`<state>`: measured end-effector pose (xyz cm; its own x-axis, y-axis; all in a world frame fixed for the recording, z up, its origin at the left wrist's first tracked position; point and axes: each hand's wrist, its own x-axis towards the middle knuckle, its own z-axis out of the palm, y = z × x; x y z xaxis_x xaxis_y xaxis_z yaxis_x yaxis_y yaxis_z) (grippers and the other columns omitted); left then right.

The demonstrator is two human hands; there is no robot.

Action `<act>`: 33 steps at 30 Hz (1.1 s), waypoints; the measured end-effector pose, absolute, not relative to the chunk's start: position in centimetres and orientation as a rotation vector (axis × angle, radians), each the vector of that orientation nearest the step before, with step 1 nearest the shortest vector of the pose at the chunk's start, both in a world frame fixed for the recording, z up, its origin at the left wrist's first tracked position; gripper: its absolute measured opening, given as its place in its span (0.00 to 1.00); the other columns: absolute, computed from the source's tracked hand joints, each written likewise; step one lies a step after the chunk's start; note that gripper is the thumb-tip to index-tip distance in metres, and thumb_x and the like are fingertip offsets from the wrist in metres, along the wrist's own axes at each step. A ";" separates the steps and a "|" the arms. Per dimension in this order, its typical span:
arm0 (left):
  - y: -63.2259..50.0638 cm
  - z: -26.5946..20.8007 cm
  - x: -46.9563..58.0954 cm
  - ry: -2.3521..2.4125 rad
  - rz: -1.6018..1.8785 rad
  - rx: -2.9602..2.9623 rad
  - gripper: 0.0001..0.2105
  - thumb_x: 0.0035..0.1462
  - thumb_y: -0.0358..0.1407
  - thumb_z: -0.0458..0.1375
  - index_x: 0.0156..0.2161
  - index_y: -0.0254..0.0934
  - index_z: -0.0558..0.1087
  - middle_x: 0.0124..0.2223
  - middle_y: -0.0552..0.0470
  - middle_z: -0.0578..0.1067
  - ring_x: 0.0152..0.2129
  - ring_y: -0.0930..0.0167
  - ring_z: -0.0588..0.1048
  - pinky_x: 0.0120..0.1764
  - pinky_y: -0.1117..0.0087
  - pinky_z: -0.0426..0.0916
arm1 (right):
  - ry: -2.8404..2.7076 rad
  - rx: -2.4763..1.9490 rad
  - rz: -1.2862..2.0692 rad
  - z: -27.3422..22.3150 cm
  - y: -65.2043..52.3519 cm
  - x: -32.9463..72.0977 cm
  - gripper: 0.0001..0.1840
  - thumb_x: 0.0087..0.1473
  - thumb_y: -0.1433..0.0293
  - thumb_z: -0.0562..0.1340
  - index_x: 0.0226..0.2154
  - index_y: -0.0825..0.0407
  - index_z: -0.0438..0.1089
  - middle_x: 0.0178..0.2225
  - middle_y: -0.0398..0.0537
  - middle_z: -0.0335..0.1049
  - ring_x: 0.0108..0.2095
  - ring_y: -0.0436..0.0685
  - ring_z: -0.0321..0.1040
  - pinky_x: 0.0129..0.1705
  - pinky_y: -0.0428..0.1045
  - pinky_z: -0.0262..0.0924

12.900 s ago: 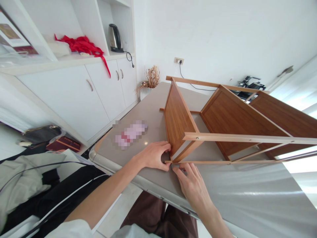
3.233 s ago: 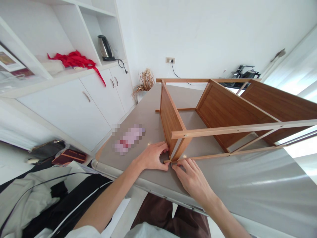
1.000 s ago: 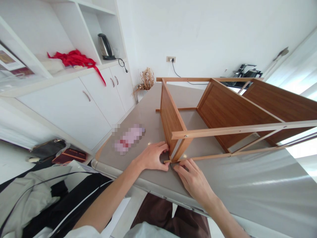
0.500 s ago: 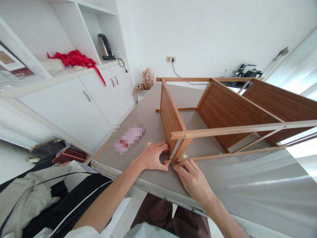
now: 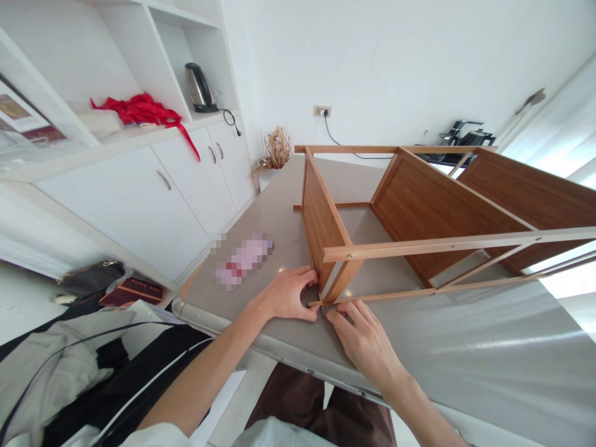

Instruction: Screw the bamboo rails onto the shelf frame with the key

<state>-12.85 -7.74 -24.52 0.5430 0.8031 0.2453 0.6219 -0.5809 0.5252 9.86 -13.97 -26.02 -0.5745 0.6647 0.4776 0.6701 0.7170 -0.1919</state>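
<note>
A wooden shelf unit [image 5: 433, 192] lies on its side on the grey table, its slatless panels standing upright between long rails. My left hand [image 5: 291, 295] curls round the end of the lower near rail [image 5: 315, 303], thumb in front and fingers behind at the corner. Close by on the right, my right hand [image 5: 361, 332] has thumb and fingers pinched at the same rail. A small grey metal piece [image 5: 323, 312] shows at its fingertips, against the joint; its exact kind is too small to tell. The upper near rail [image 5: 419, 246] has screw heads or holes along it.
A pixelated pink and white item [image 5: 242, 261] lies on the grey table [image 5: 270, 211], left of the shelf unit. White cabinets [image 5: 125, 205] hold a kettle [image 5: 200, 88] and red cloth [image 5: 139, 110]. Dried plants [image 5: 275, 149] stand beyond the table's far corner.
Both hands stay at the corner joint. The small metal piece by my right fingertips appears slightly turned; the shelf unit remains in place.
</note>
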 end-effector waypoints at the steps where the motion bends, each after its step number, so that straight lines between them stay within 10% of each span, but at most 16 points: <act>1: -7.7 -24.5 -12.9 1.166 0.661 2.407 0.17 0.42 0.38 0.64 0.36 0.41 0.63 0.36 0.55 0.71 0.31 0.69 0.69 0.33 0.69 0.64 | -2.389 -1.016 -0.008 -26.1 -14.0 9.9 0.09 0.65 0.75 0.56 0.41 0.52 0.72 0.36 0.50 0.68 0.38 0.57 0.62 0.42 0.52 0.61; 33: -7.8 -24.6 -12.9 1.179 0.655 2.407 0.17 0.42 0.37 0.64 0.37 0.41 0.64 0.37 0.53 0.72 0.32 0.67 0.71 0.35 0.68 0.66 | -2.272 -1.135 0.086 -25.7 -14.0 9.5 0.09 0.65 0.73 0.57 0.37 0.50 0.74 0.37 0.50 0.69 0.39 0.57 0.65 0.42 0.53 0.62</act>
